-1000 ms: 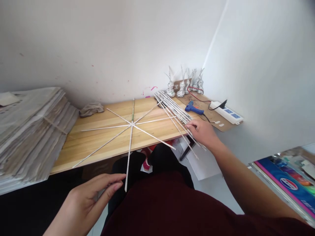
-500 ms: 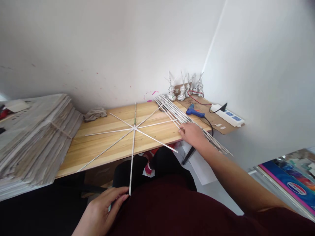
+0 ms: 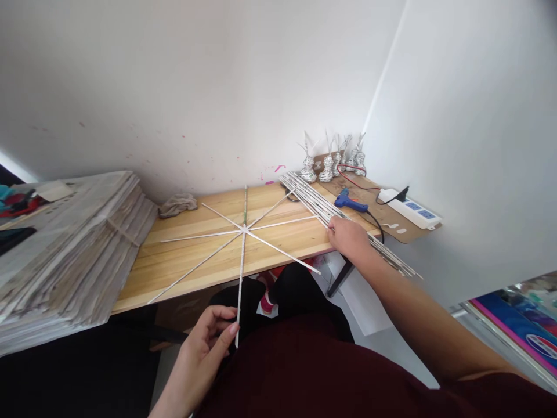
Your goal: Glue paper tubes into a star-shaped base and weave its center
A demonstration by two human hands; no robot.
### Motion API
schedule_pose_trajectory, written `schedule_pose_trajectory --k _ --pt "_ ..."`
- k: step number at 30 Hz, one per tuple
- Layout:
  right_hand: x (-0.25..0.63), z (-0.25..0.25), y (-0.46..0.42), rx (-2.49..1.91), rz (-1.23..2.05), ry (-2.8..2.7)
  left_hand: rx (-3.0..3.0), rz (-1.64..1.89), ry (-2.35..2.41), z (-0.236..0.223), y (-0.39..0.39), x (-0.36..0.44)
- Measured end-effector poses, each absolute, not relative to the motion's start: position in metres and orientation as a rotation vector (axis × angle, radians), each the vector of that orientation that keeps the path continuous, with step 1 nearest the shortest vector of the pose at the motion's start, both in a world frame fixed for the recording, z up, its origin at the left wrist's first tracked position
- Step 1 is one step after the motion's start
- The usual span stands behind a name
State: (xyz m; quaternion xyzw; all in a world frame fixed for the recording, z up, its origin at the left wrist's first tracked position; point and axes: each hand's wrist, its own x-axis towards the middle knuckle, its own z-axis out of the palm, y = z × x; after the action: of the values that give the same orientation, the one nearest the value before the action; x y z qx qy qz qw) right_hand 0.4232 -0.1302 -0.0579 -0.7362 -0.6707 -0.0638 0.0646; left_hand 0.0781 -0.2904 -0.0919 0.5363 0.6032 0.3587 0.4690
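Pinching a paper star on the left, touching a stick bundle on the right

Holding the eight-armed star of rolled-paper sticks [image 3: 244, 230] by the nearest arm, close to the tip, between thumb and fingers of the left hand [image 3: 206, 348]. Lying ahead of that hand, hub down on the wooden tabletop [image 3: 183, 255]. Closed narrowly at the bundle of rolled-paper sticks [image 3: 307, 194] with the right hand [image 3: 349, 239]; impossible to tell if gripping one stick or several.

To do this well, pinch lightly, without lifting or twisting, to spare the hub (probably the weakest spot). Handle the bundle without snagging the star's arms, just left of the right hand. Mind the blue glue gun [image 3: 350, 202], just beyond the right hand.

Showing an oval logo on the blue packet [image 3: 516, 314], right of the right hand, but too small to read. Nothing legible either on the string-tied newspaper stack [image 3: 87, 249], left of the left hand
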Motion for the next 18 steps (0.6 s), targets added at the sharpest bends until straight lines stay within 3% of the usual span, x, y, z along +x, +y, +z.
schedule_pose_trajectory --k 8,18 --pt "0.425 -0.061 -0.127 -2.215 -0.184 -2.019 1.186 0.858 1.407 -0.090 -0.266 0.093" --pt "0.429 -0.062 -0.128 -2.187 -0.208 -1.990 1.233 0.706 1.560 -0.091 -0.283 0.045"
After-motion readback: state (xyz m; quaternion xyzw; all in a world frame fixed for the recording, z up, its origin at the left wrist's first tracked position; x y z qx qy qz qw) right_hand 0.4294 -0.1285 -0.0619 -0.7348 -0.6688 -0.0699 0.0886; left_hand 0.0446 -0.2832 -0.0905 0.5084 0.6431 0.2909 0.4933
